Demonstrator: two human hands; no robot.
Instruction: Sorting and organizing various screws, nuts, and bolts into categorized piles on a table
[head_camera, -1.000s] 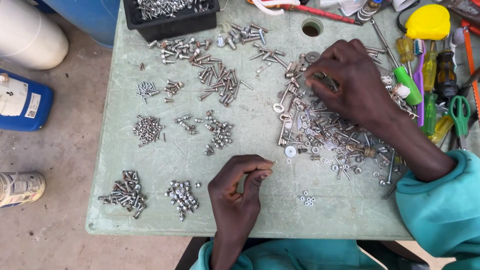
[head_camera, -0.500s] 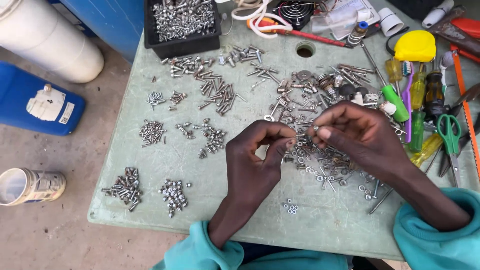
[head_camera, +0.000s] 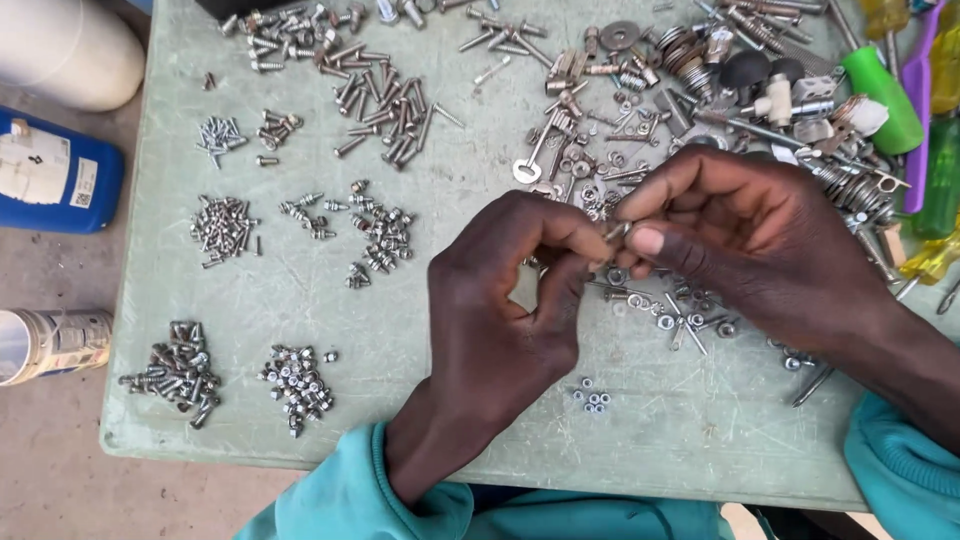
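My left hand (head_camera: 505, 310) and my right hand (head_camera: 745, 235) meet above the pale green table (head_camera: 420, 390), fingertips together on a small metal screw (head_camera: 617, 231) pinched between them. Whether a nut sits on it is hidden by my fingers. Under my right hand lies a wide unsorted heap of screws, washers and nuts (head_camera: 620, 130). To the left are sorted little piles: bolts (head_camera: 175, 372), nuts (head_camera: 297, 383), small screws (head_camera: 222, 226) and mixed fasteners (head_camera: 380, 238). A few tiny nuts (head_camera: 593, 397) lie just below my hands.
Green and yellow screwdriver handles (head_camera: 885, 85) lie at the table's right edge. A blue canister (head_camera: 55, 170), a white drum (head_camera: 65, 50) and a spray can (head_camera: 50, 343) stand on the floor to the left. Longer bolts (head_camera: 385, 105) are spread at the top.
My right hand left the unsorted heap and came to my left hand. Both now pinch a small fastener together, and the camera has moved closer to the table.
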